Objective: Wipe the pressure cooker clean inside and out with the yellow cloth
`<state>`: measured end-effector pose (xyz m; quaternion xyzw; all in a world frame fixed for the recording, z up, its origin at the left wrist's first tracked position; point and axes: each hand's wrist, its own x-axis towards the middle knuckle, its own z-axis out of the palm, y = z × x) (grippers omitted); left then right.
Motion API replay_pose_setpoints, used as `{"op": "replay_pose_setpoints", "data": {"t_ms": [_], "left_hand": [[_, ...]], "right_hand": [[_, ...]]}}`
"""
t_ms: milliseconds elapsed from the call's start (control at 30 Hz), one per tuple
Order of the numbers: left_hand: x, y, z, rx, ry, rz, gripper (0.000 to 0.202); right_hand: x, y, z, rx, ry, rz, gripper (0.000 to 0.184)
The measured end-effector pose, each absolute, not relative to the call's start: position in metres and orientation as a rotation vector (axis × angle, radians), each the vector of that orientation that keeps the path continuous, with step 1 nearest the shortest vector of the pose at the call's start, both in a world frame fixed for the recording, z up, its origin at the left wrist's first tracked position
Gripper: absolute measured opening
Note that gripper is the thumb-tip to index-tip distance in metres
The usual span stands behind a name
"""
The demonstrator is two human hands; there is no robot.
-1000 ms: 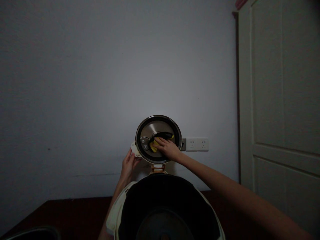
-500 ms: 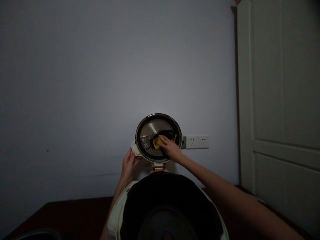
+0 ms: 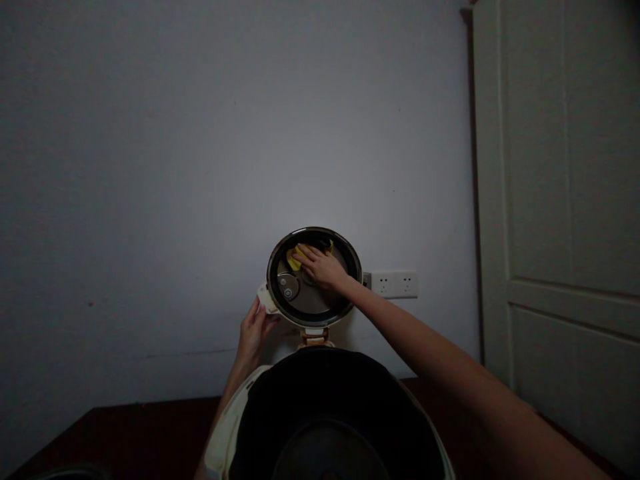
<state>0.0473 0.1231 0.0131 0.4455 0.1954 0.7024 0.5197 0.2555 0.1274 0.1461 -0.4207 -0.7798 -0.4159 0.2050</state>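
Note:
An electric pressure cooker stands in front of me, its dark inside (image 3: 335, 400) facing up. Behind it the hinged lid (image 3: 327, 303) is raised, showing a metal inner face with a dark sealing ring and a small round valve plate at its lower left. My right hand (image 3: 323, 268) presses a yellow cloth (image 3: 294, 261) against the upper part of that inner face, fingers bent over the cloth. My left hand (image 3: 254, 329) grips the white tab (image 3: 267, 300) at the lid's left edge; some of its fingers are hidden behind the tab.
A white wall socket (image 3: 395, 285) with a grey plug sits just right of the lid. The pale wall rises close behind. A panelled door (image 3: 555, 200) stands at the right. The cooker is on a dark red tabletop (image 3: 145, 433); a dark rim (image 3: 70, 472) shows at the lower left.
My right hand has slid the yellow cloth up and a little left across the lid's inner face. My left hand stays on the tab.

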Motion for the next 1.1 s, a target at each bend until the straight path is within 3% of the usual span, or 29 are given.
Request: {"op": "replay_pose_setpoints", "data": {"t_ms": [267, 533, 800, 967, 1100], "left_hand": [[0.047, 0.121, 0.013, 1.085, 0.474, 1.688, 0.058], [0.048, 0.119, 0.014, 1.100, 0.446, 1.705, 0.058], [0.049, 0.116, 0.015, 1.086, 0.457, 1.698, 0.059], [0.048, 0.120, 0.013, 1.110, 0.417, 1.672, 0.061], [0.048, 0.122, 0.012, 1.057, 0.466, 1.679, 0.061]], "right_hand": [[0.275, 0.104, 0.093, -1.480, -1.884, -0.974, 0.052], [0.273, 0.087, 0.040, -1.309, -2.134, -0.894, 0.047], [0.264, 0.103, 0.067, -0.836, -2.626, -0.665, 0.053], [0.290, 0.090, 0.076, -1.013, -2.644, -0.822, 0.046], [0.310, 0.088, 0.077, -1.269, -2.304, -1.060, 0.045]]}}
